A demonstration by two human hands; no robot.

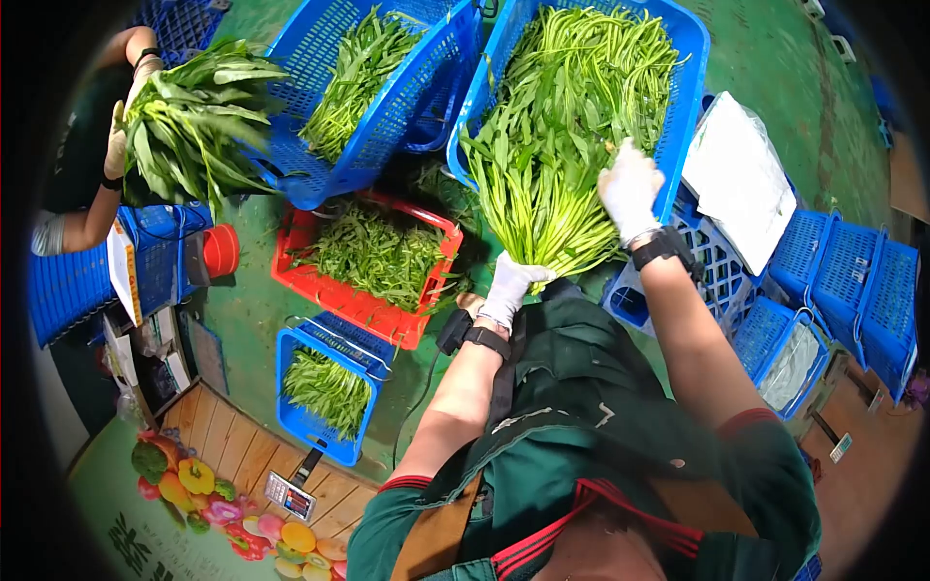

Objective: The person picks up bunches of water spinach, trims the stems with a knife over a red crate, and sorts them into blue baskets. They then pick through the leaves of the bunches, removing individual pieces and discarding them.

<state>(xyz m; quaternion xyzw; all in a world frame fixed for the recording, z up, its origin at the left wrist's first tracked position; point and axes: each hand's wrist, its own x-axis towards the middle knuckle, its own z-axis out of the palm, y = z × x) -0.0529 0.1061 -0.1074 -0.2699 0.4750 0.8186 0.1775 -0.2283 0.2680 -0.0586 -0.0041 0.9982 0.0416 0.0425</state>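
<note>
In a white glove, my left hand [513, 289] is wrapped round the gathered stem ends of a bunch of water spinach [542, 208]. The bunch fans out away from me, its leafy part lying over the near side of a large blue basket [690, 92]. More loose water spinach [605, 58] fills that basket. My right hand [632, 189], also gloved, is at the bunch's right side near the basket's right wall. Its fingers are curled closed among the leaves and stems; what is between them is hidden.
Left of me are a red crate [358, 308] of loose leaves and a small blue basket [320, 436] of greens. Another blue basket [363, 160] stands tilted beyond. A co-worker's gloved hand [116, 145] holds a leafy bunch. Stacked blue baskets [848, 276] stand right.
</note>
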